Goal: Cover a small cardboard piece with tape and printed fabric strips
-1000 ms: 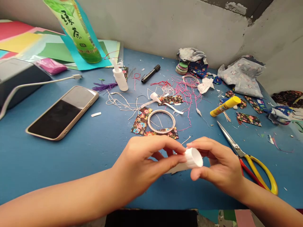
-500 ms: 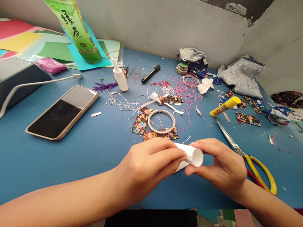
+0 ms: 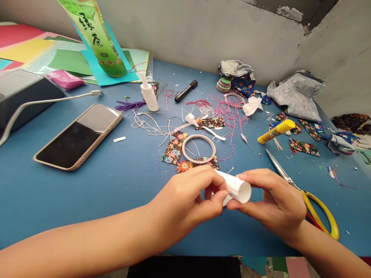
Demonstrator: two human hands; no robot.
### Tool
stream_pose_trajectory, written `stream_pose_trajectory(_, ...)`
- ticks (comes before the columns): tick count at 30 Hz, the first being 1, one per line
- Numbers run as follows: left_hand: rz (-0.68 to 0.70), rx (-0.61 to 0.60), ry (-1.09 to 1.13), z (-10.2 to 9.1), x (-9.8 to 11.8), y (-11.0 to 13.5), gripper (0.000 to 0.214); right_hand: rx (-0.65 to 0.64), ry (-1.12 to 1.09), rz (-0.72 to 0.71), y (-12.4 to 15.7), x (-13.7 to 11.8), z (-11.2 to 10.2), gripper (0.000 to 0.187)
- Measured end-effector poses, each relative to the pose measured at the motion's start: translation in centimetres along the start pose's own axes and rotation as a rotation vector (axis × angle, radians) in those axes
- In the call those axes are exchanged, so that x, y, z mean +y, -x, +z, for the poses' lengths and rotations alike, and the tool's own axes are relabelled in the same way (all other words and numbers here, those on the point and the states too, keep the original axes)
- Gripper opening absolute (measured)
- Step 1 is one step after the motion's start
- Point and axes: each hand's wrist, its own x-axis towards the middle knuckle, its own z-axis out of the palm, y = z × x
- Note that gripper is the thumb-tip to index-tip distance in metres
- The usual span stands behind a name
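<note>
A white paper tube [image 3: 234, 186] is held between both hands low over the blue table, its open end facing right and toward me. My left hand [image 3: 197, 197] grips the tube's left side, thumb and fingertips pinched at its lower edge, where a white flap shows. From the right, my right hand [image 3: 275, 197] holds the tube near its open end between thumb and fingers. Just beyond lie a ring-shaped tape roll [image 3: 198, 149] and floral fabric pieces [image 3: 174, 147]. Scissors [image 3: 301, 193] with yellow and red handles lie beside my right hand.
A phone [image 3: 78, 137] lies at left, near a white cable [image 3: 52, 99]. Behind stand a glue bottle [image 3: 150, 96] and a green tea bottle [image 3: 101, 42]. A yellow glue stick [image 3: 276, 131], black marker [image 3: 186, 91], tangled pink threads [image 3: 228, 110] and fabric scraps [image 3: 295, 92] spread across the right.
My left hand's fingers have shifted from lying over the tube to a pinch at its lower edge, thumb now visible. The tube has moved slightly right and up.
</note>
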Motion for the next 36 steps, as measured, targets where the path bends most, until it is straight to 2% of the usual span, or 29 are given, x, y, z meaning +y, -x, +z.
stream_pose_trajectory(7,0.096,0.000,-0.095,-0.1,0.2,-0.1,0.012,0.007,-0.288,0.307,0.1,0.0,0.3,0.036)
stream_pose_trajectory(11,0.176,-0.024,-0.079,-0.1,0.6,0.0,0.011,0.031,-0.418,0.407,-0.5,-0.4,0.3,0.035)
stream_pose_trajectory(15,0.220,0.001,-0.095,-0.3,0.3,0.1,0.008,0.046,-0.451,0.414,-0.6,-0.3,0.3,0.035)
stream_pose_trajectory(20,0.324,0.083,-0.204,-0.7,-0.4,0.0,0.008,-0.025,-0.477,0.381,-0.4,-0.4,0.3,0.038)
stream_pose_trajectory(28,0.451,0.001,-0.518,-1.1,-0.5,0.5,0.014,-0.056,-0.436,0.376,-0.8,-0.9,0.4,0.035)
stream_pose_trajectory(31,0.456,-0.014,-0.558,-0.8,-0.6,0.3,0.012,-0.066,-0.458,0.391,-0.8,-1.0,0.5,0.035)
stream_pose_trajectory(36,0.354,-0.031,-0.387,-0.6,-0.3,-0.2,0.013,-0.072,-0.510,0.424,-0.9,-1.0,0.5,0.034)
